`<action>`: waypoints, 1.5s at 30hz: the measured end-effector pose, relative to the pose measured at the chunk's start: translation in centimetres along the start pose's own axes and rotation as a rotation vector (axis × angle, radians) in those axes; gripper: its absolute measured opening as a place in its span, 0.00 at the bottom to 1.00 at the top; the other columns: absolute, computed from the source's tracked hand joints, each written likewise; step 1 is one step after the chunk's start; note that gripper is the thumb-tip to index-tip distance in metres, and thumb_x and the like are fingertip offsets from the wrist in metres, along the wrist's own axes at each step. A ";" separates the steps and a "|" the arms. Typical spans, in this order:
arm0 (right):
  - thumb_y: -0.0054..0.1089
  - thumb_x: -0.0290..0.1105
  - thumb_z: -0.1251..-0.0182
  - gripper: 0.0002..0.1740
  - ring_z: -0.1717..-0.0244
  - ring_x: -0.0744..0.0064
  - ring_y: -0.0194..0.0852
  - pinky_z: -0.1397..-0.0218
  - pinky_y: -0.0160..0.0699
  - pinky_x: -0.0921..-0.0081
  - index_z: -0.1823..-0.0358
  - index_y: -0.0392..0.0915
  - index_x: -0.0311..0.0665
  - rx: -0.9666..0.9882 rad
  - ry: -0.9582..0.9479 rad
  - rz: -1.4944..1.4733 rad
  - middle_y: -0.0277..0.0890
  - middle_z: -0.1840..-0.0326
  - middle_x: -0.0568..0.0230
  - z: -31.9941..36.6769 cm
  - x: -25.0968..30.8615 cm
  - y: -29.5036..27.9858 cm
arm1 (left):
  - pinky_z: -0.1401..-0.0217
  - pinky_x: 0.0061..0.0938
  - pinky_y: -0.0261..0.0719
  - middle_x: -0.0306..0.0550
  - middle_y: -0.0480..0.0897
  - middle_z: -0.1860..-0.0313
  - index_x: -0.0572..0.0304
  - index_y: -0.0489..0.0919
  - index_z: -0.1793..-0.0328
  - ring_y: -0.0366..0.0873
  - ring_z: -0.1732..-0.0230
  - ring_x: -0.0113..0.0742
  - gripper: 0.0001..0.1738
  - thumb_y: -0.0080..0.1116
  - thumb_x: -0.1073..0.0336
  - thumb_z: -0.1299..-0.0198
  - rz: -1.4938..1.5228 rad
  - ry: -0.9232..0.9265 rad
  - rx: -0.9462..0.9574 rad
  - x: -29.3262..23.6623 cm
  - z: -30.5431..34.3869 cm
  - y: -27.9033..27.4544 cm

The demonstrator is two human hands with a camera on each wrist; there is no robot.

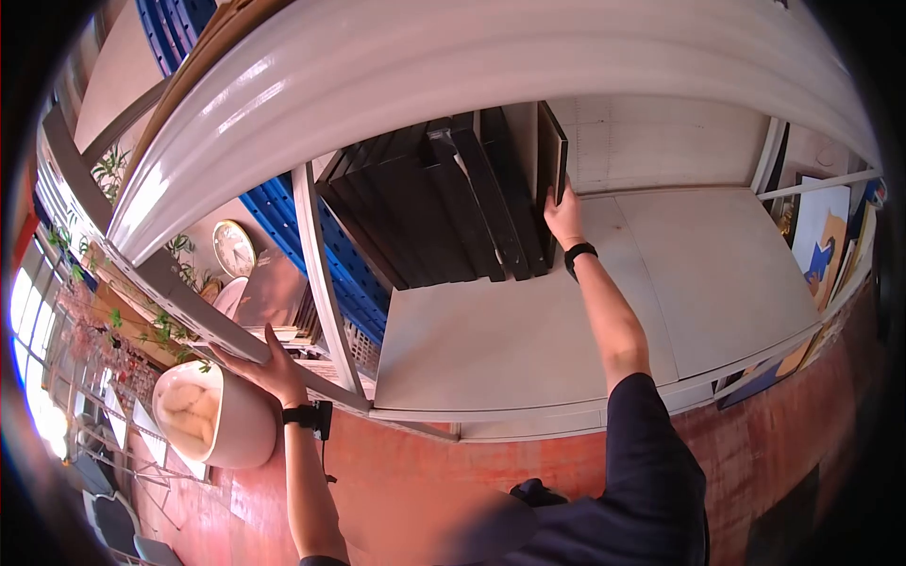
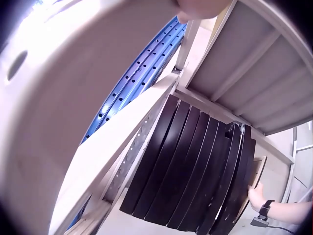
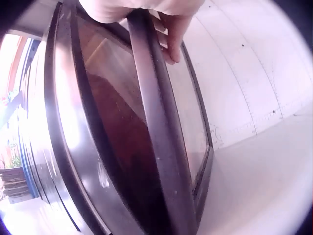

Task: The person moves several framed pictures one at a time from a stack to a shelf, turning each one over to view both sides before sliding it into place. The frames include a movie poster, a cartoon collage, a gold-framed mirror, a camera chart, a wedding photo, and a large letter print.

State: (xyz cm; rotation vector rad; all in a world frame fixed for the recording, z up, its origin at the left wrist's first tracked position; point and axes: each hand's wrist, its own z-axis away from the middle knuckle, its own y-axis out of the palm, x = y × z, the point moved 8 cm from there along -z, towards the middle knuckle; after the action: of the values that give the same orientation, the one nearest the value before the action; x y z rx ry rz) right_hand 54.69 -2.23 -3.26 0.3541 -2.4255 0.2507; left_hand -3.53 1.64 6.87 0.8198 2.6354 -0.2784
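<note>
My right hand [image 1: 564,215] grips the near edge of a dark picture frame [image 1: 552,151] at the right end of an upright row. Its fingers [image 3: 174,46] reach round the frame's far side, against a pale inner panel. Several thick black frames [image 1: 415,208] stand side by side to the left of it; one has a torn, whitish patch near its top. My left hand [image 1: 269,371] rests on a white shelf post [image 1: 203,316], thumb on one side and fingers extended along the other. Most of that hand is out of sight in the left wrist view.
The pale shelf board [image 1: 510,330] extends to the right of the frames. A glossy white beam [image 1: 491,57] crosses overhead. Blue perforated metal strips [image 1: 330,269] stand behind the left upright. Below the left hand is a white tub-shaped chair [image 1: 250,424] with a fluffy cushion.
</note>
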 end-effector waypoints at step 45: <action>0.46 0.36 0.28 0.21 0.44 0.57 0.68 0.40 0.67 0.66 0.42 0.67 0.27 1.249 0.353 -0.566 0.69 0.44 0.49 41.1 28.6 3.3 | 0.58 0.27 0.75 0.51 0.77 0.56 0.69 0.75 0.52 0.76 0.59 0.36 0.18 0.59 0.60 0.40 -0.459 -0.679 -0.128 19.7 7.2 -52.2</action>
State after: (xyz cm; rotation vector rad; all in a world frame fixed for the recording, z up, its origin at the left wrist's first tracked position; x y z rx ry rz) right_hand 8.16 -15.50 -16.40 1.3453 -1.4539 1.4010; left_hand -46.75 -32.87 -3.50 0.0332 2.1199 -0.4131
